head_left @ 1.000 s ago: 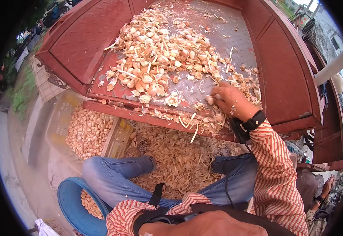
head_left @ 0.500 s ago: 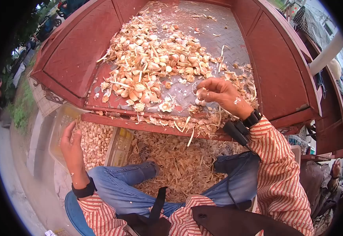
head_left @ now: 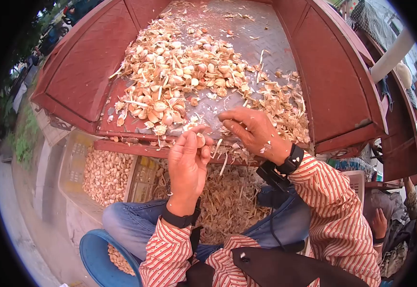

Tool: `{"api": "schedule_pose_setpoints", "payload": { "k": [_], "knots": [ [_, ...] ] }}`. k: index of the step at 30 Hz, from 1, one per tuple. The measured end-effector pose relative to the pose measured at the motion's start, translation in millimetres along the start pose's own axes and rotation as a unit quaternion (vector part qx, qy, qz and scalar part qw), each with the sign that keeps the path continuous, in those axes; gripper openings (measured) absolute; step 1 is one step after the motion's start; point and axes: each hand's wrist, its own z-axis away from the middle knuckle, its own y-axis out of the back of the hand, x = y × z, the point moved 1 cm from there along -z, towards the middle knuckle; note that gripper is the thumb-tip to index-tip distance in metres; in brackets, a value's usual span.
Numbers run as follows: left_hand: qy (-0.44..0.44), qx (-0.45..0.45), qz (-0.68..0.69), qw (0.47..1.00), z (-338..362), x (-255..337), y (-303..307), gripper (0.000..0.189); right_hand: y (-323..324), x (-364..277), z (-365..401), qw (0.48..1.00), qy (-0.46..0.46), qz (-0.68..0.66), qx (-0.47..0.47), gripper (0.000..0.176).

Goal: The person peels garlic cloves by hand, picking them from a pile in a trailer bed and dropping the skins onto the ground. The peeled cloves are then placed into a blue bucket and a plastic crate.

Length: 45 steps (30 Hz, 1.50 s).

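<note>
My left hand (head_left: 188, 165) is raised at the front edge of the red metal bed (head_left: 266, 48), its fingers closed on a pale garlic clove (head_left: 200, 139). Just right of it, my right hand (head_left: 256, 131) hangs palm down over the bed's edge, thumb and fingertips close together; whether anything sits between them is hidden. Behind both hands lies a heap of garlic cloves (head_left: 189, 69) mixed with dry skins and stems. Loose papery skins (head_left: 285, 105) cover the bed to the right.
Below left stands a yellowish crate of garlic cloves (head_left: 105, 177). A blue bucket (head_left: 93, 260) with cloves is beside my knee. Husks (head_left: 227, 201) cover the ground between my legs. At the far right, another person's hand (head_left: 379, 223) shows.
My left hand has come up and right from over the crate and now holds a clove. My right hand has moved slightly left and down. More of the blue bucket shows.
</note>
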Motion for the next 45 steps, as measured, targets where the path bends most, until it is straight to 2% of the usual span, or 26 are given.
{"api": "schedule_pose_setpoints", "payload": {
  "k": [2,4,7,9,12,13,16,17,20,24,28,30,31,33,37,39,42,43,45],
  "knots": [
    [0.004,-0.068,-0.004,0.998,20.4,24.9,-19.2,0.034,18.2,18.9,-4.7,0.991,-0.036,0.132,-0.011,0.020],
    [0.073,-0.234,-0.009,0.970,53.9,52.7,-54.3,0.028,19.8,33.1,-6.1,0.988,0.003,0.139,-0.066,0.020],
    [-0.050,-0.460,0.009,0.886,78.9,68.3,-98.6,0.026,10.0,35.0,-6.9,0.979,0.014,0.165,-0.121,0.019],
    [-0.083,-0.510,0.067,0.854,86.2,72.8,-107.3,0.019,5.6,33.4,-10.0,0.977,0.012,0.174,-0.125,0.015],
    [-0.106,-0.426,0.135,0.888,105.3,66.9,-114.6,0.021,0.7,38.0,-12.6,0.978,0.005,0.191,-0.087,0.016],
    [-0.089,-0.384,0.170,0.903,115.5,63.9,-117.0,0.022,-0.7,33.5,-14.5,0.976,0.007,0.196,-0.091,0.016],
    [-0.065,-0.353,0.197,0.912,128.5,61.7,-116.7,0.023,-1.1,21.9,-14.9,0.972,0.010,0.212,-0.104,0.018],
    [-0.079,-0.410,0.168,0.893,120.9,58.7,-108.3,0.023,-3.0,20.2,-14.6,0.971,0.009,0.214,-0.108,0.021],
    [-0.140,-0.453,0.132,0.870,114.4,61.3,-107.5,0.024,-7.7,15.8,-17.0,0.966,0.036,0.231,-0.111,0.024],
    [-0.184,-0.373,0.127,0.901,117.1,63.9,-110.4,0.024,-12.3,13.8,-18.4,0.956,0.041,0.255,-0.138,0.020],
    [-0.166,-0.329,0.130,0.921,113.6,75.7,-112.6,0.022,-13.3,8.2,-18.3,0.965,0.055,0.222,-0.130,0.013],
    [-0.102,-0.355,0.199,0.908,121.7,68.3,-111.2,0.021,-13.8,6.1,-21.6,0.967,0.050,0.213,-0.134,0.013],
    [-0.036,-0.382,0.266,0.884,127.9,59.0,-110.7,0.020,-14.3,8.6,-22.5,0.969,0.047,0.207,-0.127,0.013],
    [-0.010,-0.404,0.292,0.867,128.4,53.7,-109.8,0.018,-13.9,7.9,-24.0,0.974,0.041,0.189,-0.120,0.014],
    [-0.173,-0.332,0.147,0.916,126.2,69.8,-111.4,0.014,-16.7,5.6,-26.5,0.980,0.034,0.151,-0.124,0.014],
    [-0.208,-0.346,0.071,0.912,121.3,76.8,-105.6,0.011,-18.1,7.8,-27.3,0.983,0.031,0.136,-0.116,0.015],
    [-0.208,-0.466,-0.046,0.859,100.2,87.1,-84.3,0.002,-17.4,11.2,-26.7,0.981,0.047,0.153,-0.105,0.015],
    [-0.200,-0.367,-0.088,0.904,105.1,103.8,-75.5,0.011,-17.3,11.8,-26.9,0.984,0.044,0.137,-0.100,0.017],
    [-0.141,-0.163,-0.156,0.964,113.9,136.4,-56.3,0.030,-12.4,4.0,-27.7,0.989,-0.044,0.060,-0.125,0.018]
  ]
}}
